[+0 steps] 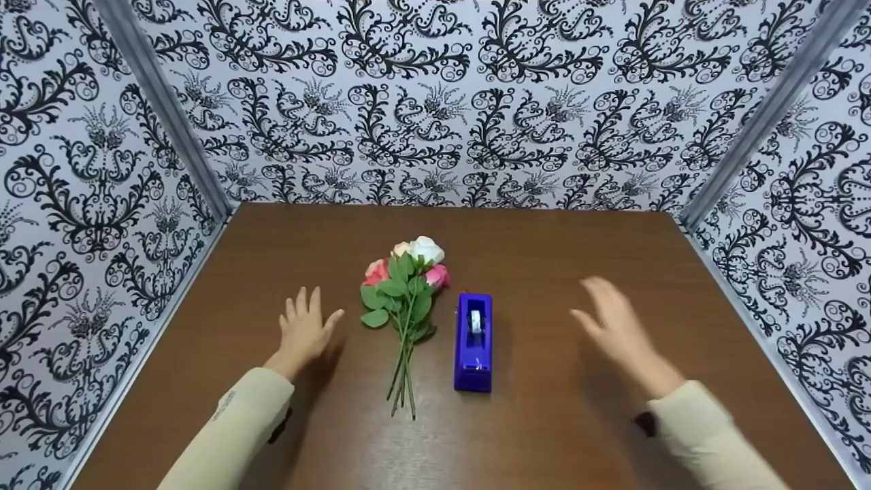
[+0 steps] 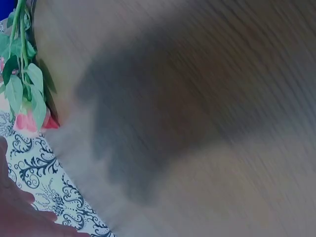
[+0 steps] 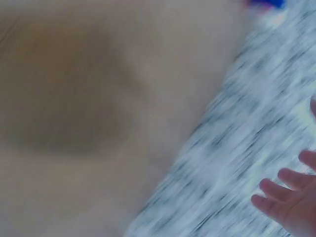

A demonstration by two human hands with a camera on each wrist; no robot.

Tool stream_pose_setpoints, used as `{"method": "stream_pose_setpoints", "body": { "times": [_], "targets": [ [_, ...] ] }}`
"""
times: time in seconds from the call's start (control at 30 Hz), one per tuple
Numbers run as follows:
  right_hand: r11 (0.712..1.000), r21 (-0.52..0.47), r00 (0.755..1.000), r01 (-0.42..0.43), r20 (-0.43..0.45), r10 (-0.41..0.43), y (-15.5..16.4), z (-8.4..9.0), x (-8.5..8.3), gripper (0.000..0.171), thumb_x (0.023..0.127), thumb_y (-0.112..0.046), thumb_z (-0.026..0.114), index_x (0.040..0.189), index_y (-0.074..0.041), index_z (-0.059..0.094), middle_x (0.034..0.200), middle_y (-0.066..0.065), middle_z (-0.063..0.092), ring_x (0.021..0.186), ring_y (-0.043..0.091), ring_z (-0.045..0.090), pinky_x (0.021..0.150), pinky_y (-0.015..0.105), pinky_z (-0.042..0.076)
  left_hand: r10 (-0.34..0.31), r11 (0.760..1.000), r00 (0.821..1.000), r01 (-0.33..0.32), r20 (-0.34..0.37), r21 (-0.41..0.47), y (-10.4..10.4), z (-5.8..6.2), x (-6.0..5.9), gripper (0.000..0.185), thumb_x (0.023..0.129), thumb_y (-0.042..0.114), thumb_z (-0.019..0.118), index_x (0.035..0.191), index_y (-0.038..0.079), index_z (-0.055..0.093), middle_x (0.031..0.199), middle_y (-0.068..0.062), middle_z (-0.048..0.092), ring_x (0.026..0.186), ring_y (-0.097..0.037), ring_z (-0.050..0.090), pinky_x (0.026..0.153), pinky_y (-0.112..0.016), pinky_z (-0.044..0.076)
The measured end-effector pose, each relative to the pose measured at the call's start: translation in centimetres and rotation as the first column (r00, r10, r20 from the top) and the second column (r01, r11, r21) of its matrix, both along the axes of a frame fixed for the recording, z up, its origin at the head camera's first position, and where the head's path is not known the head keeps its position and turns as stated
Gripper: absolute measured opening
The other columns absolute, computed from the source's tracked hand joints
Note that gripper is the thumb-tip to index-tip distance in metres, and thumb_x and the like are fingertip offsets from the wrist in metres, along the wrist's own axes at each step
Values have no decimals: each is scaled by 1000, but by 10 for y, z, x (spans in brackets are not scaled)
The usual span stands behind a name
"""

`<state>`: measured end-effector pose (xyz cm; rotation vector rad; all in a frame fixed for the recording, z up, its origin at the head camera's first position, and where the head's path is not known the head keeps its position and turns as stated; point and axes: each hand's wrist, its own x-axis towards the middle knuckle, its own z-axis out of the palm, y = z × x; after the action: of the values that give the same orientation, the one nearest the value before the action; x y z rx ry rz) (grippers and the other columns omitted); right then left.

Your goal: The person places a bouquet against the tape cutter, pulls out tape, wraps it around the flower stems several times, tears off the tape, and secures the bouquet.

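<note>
A bunch of artificial flowers (image 1: 408, 292) lies on the brown table, its white, pink, peach and coral heads at the far side and its stems toward me. Just right of it stands a blue tape dispenser (image 1: 473, 347) with a small roll inside. My left hand (image 1: 304, 333), fingers spread, hovers left of the bouquet and holds nothing; its shadow falls on the wood in the left wrist view. To the right of the dispenser, my right hand (image 1: 620, 333) is raised with extended fingers, also holding nothing and slightly blurred.
The brown tabletop (image 1: 544, 252) spreads around both objects. Patterned black-and-white panels (image 1: 435, 122) enclose it at the back and on both sides, with grey strips (image 1: 170, 116) at the corners.
</note>
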<state>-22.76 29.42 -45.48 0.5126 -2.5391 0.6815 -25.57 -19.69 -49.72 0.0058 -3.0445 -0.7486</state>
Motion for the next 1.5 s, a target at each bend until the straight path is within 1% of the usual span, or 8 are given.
{"method": "stream_pose_setpoints", "body": {
  "times": [0.13, 0.3, 0.43, 0.57, 0.73, 0.87, 1.3, 1.5],
  "targets": [
    [968, -208, 990, -141, -21, 140, -85, 11, 21, 39, 79, -2, 64, 115, 7, 53, 108, 21, 57, 101, 32, 54, 89, 44, 41, 11, 1000, 1000, -11, -3, 22, 2, 0, -1, 70, 95, 40, 41, 143, -3, 15, 146, -31, 7, 131, -54, 5, 102, -65, 13],
    [946, -249, 918, -207, 285, 276, -180, 8, 40, 30, 84, -13, 61, 109, 4, 57, 97, 15, 62, 84, 24, 60, 75, 36, 50, 52, 996, 997, -47, -62, 77, 0, -1, 1, 61, 96, 31, 42, 140, -6, 21, 138, -32, 29, 122, -49, 35, 95, -58, 33],
    [975, -169, 836, -146, 506, 213, -230, -19, 33, 40, 87, -26, 61, 110, 7, 55, 100, 19, 62, 89, 29, 60, 78, 38, 50, 97, 992, 992, -90, -85, 90, -2, -5, 5, 49, 96, 21, 44, 135, -5, 31, 122, -29, 50, 97, -42, 56, 78, -52, 46],
    [991, -131, 800, -13, 593, 89, -262, -44, 21, 59, 85, -30, 62, 118, 16, 45, 112, 30, 54, 104, 39, 54, 90, 45, 44, 114, 991, 989, -107, -96, 76, -3, -8, 7, 43, 94, 16, 45, 131, -5, 38, 120, -28, 53, 90, -41, 58, 73, -52, 47],
    [990, -25, 768, 140, 634, -93, -281, -64, 11, 56, 82, -35, 67, 110, 10, 50, 98, 23, 59, 90, 35, 60, 75, 43, 50, 100, 992, 991, -93, -87, 86, -1, -9, 8, 41, 93, 15, 46, 129, -5, 42, 120, -27, 53, 91, -40, 58, 73, -51, 47],
    [983, 90, 782, 161, 596, -183, -284, -69, 7, 44, 82, -35, 67, 97, 5, 55, 83, 18, 60, 77, 33, 61, 64, 42, 50, 85, 994, 992, -78, -96, 76, 2, -9, 8, 39, 93, 13, 47, 127, -5, 45, 117, -27, 55, 88, -39, 59, 71, -50, 48],
    [972, 196, 802, 129, 556, -218, -278, -69, 6, 31, 82, -25, 60, 58, -6, 59, 73, 14, 66, 68, 30, 63, 58, 42, 50, 44, 997, 992, -36, -118, 67, 3, -10, 9, 34, 93, 11, 48, 122, -6, 49, 114, -26, 57, 70, -31, 60, 61, -44, 48],
    [984, 2, 740, 177, 659, -134, -278, -57, 8, 14, 83, -6, 51, 73, 2, 57, 62, 15, 60, 50, 25, 59, 44, 35, 47, 67, 994, 993, -58, -99, 90, -4, -8, 8, 35, 92, 12, 47, 123, -5, 48, 115, -26, 57, 78, -36, 60, 68, -48, 48]
  ]
}}
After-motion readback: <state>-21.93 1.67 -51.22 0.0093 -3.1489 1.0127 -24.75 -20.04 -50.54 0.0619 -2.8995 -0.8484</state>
